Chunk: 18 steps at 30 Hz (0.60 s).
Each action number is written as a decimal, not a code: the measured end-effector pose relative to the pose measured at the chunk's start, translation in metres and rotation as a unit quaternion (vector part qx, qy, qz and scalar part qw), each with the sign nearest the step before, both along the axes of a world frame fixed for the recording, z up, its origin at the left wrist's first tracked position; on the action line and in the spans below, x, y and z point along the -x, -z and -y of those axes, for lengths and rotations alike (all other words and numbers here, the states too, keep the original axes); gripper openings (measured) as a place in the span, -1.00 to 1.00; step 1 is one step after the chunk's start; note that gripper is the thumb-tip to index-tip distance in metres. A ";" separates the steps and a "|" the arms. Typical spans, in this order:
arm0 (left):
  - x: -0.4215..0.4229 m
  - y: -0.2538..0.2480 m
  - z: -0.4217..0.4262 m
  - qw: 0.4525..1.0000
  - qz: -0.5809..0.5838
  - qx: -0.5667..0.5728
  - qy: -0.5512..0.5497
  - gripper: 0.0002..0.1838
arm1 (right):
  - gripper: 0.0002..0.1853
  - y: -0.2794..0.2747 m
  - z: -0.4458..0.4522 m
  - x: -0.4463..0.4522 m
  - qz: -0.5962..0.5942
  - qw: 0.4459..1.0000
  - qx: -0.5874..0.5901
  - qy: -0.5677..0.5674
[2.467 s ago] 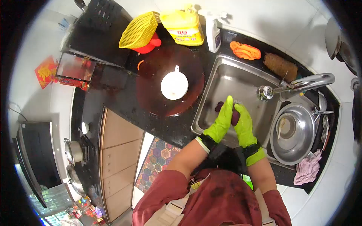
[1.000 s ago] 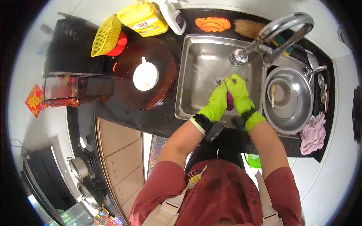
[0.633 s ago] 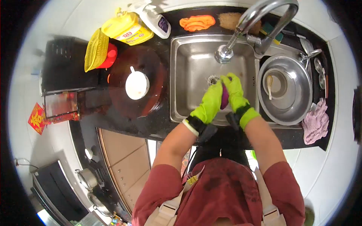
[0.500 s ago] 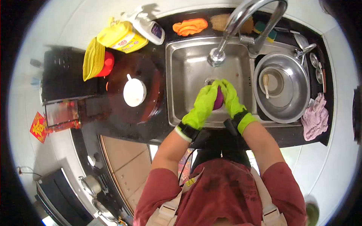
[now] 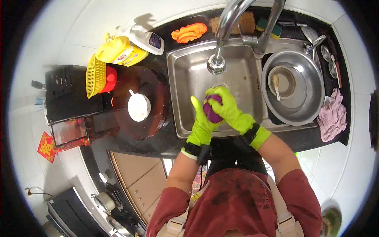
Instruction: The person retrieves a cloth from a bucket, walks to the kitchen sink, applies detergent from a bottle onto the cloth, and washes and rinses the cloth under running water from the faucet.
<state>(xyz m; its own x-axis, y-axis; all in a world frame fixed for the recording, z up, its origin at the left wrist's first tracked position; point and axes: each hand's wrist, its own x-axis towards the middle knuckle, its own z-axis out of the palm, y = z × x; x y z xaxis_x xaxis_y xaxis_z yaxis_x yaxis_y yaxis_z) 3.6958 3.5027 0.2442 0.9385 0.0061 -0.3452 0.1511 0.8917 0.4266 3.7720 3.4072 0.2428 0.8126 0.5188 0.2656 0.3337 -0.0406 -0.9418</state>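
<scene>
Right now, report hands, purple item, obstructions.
Right hand gripping purple item; left hand against it, grip partly hidden. Both over sink. Faucet nozzle ahead, apparently clear.

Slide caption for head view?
Right hand grips a rounded purple object against left hand, both in lime-green gloves, over a rectangular steel sink.

White wall tiles [image 5: 357, 79] at right, grout lines faint. Glossy black countertop [image 5: 156, 145]. Tan cabinet fronts [image 5: 138, 173], lower left, small knobs. Patterned floor covering [image 5: 198, 179], mostly hidden. Light bright; highlights on dark surfaces.
</scene>
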 end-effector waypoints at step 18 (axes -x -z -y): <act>-0.037 0.012 0.018 0.999 -0.021 0.023 -0.018 -0.43 | -0.76 -0.047 0.011 -0.019 0.127 0.989 -0.017 -0.075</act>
